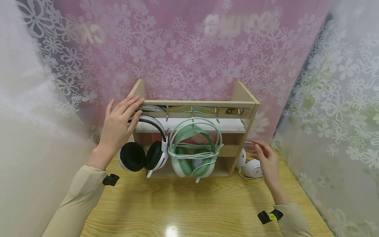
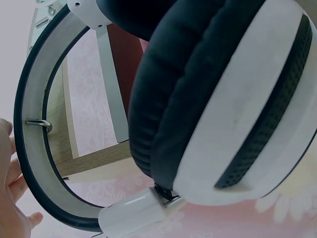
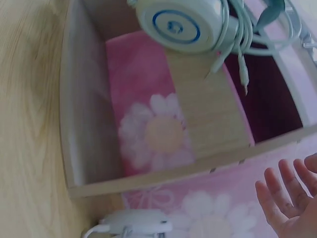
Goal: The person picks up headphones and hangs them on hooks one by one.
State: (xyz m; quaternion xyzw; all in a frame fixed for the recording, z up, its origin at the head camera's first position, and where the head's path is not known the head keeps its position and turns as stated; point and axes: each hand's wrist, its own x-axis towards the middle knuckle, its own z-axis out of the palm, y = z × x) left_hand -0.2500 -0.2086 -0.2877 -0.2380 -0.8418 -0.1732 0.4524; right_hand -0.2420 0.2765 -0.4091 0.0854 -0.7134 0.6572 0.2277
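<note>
My left hand (image 1: 118, 121) lies with extended fingers over the upper left corner of the wooden rack (image 1: 195, 102). Below it, white headphones with black ear pads (image 1: 155, 156) hang from a hook, their headband (image 2: 29, 163) beside my fingers in the left wrist view. Mint green headphones (image 1: 183, 161), wrapped in their cable, hang at the middle. Past the rack's right side, my right hand (image 1: 268, 163) is held with loose fingers near all-white headphones (image 1: 253, 168) on the table. In the right wrist view nothing shows in its fingers; whether they touch the headband is unclear.
Metal hooks (image 1: 217, 115) line the rack's front rail, some at the right bare. A white shelf board (image 1: 231, 125) runs below them. The wooden table (image 1: 177, 204) extends in front. Flowered cloth (image 1: 183, 49) hangs behind and at both sides.
</note>
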